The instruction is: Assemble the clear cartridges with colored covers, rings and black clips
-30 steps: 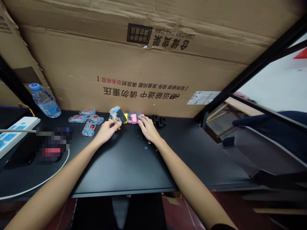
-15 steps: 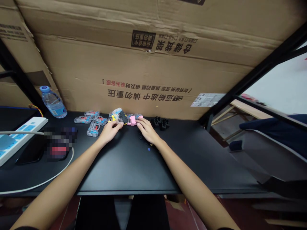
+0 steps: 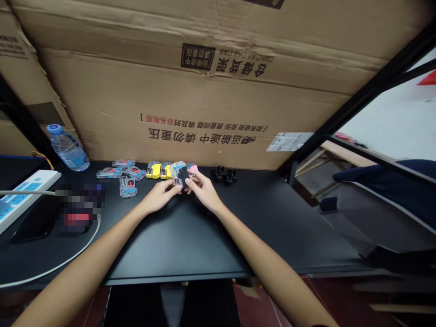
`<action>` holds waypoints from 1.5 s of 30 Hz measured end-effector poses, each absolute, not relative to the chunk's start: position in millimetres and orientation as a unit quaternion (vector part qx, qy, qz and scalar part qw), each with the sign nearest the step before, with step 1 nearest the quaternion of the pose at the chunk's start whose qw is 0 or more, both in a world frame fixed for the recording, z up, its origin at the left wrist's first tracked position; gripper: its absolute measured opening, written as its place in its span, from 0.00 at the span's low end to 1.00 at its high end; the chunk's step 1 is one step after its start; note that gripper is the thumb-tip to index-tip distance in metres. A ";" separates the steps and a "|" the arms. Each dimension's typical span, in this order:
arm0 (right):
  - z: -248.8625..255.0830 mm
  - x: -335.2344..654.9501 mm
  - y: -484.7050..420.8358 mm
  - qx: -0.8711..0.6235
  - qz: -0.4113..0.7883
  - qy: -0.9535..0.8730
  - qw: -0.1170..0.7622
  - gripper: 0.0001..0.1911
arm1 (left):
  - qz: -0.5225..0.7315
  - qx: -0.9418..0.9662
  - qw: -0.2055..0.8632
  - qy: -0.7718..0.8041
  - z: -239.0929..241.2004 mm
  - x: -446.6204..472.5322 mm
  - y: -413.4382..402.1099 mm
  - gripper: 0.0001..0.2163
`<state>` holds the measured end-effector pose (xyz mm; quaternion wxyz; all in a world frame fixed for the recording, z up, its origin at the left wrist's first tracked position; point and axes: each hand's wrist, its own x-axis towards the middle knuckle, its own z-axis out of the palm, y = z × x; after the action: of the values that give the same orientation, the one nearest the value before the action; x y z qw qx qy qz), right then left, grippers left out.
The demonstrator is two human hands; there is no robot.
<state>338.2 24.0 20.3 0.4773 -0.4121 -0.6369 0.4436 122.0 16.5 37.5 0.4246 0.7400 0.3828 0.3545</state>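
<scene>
We pinch one small clear-and-black piece (image 3: 180, 173) between our two hands, up over the back part of the black table (image 3: 177, 245). Our left hand (image 3: 158, 196) grips its left side, and our right hand (image 3: 205, 190) grips its right side, thumbs toward us. The piece gets in the way – it hides part of the yellow parts (image 3: 156, 170) behind it. Our right fingers cover some of the pink part (image 3: 193, 168).

To the left, four see-through pieces (image 3: 128, 187) lie close together. Black bits (image 3: 229, 175) sit to the right of our right hand. A big cardboard sheet (image 3: 204, 95) stands like a wall behind everything. Far left, we see a water bottle (image 3: 68, 147), a white power strip (image 3: 25, 193) and a loop of white cable (image 3: 86, 245) – something beside them is too blurry to tell.
</scene>
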 end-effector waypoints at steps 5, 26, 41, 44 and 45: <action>17.4 333.0 27.9 -0.411 0.529 -0.539 0.511 0.38 | 0.346 0.746 0.407 0.397 34.4 122.8 18.3 0.25; 10.3 405.1 56.6 -0.618 0.226 -0.591 0.467 0.27 | 0.264 0.821 0.287 0.416 38.1 115.1 14.8 0.13; -3.4 416.4 66.4 -0.610 0.104 -0.671 0.409 0.24 | 0.219 0.702 -0.055 0.675 53.2 33.5 48.1 0.24; 1.1 413.3 65.6 -0.609 0.070 -0.677 0.407 0.23 | 0.192 0.691 -0.004 0.697 35.5 30.2 55.8 0.27; 2.7 411.8 64.9 -0.608 0.066 -0.678 0.409 0.23 | 0.185 0.692 0.014 0.698 31.0 30.5 57.9 0.28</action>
<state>411.8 64.9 2.7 0.4089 -0.6077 -0.6777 0.0656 30.5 57.9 31.0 0.0138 0.6919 0.6976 0.1854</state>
